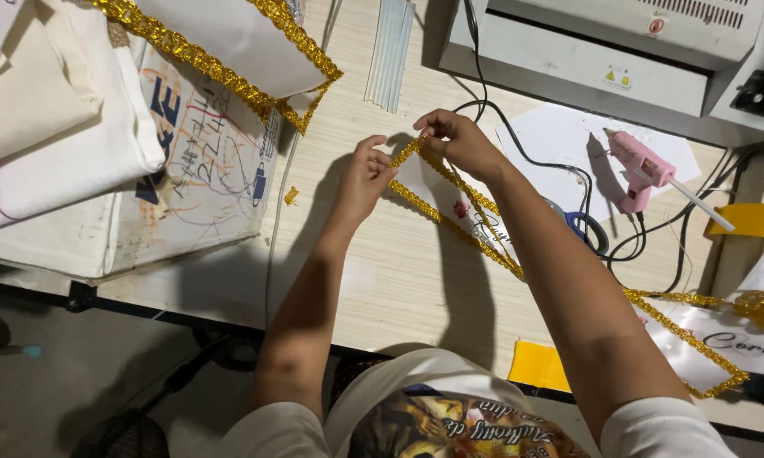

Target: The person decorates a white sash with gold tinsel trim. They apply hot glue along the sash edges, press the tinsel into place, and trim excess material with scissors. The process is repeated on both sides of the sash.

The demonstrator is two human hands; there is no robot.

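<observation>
over the middle of the desk [382,280] both hands are up close together, working the same bit of gold sequin trim [450,222]. the left hand [365,174] has its fingers pinched on the trim right at a corner, and the right hand [458,140] is pinched on it too, just a little higher and to the side, so the two hands are nearly touching with the trim strung between them. the trim runs along the edge of a small white card [437,199] that sits under the hands, then trails off across the desk toward the right, where it edges another white card with script lettering [730,343].

just right of the right forearm sits a pink glue gun [641,170], resting on a white sheet of paper [560,136], with black cables [526,157] looping around it. blue-handled scissors [581,225] peek out right beside the arm. behind all that, along the far edge, is a big grey machine [619,51]. a bundle of clear glue sticks [390,51] lies near the top middle.

off to the left there's a stack of white fabric [60,127] on a scribbled-over board, plus a white piece already edged in gold trim [238,38]. a tiny gold scrap [290,196] lies loose on the desk near the left hand. yellow paper [539,365] sticks out at the near edge.
</observation>
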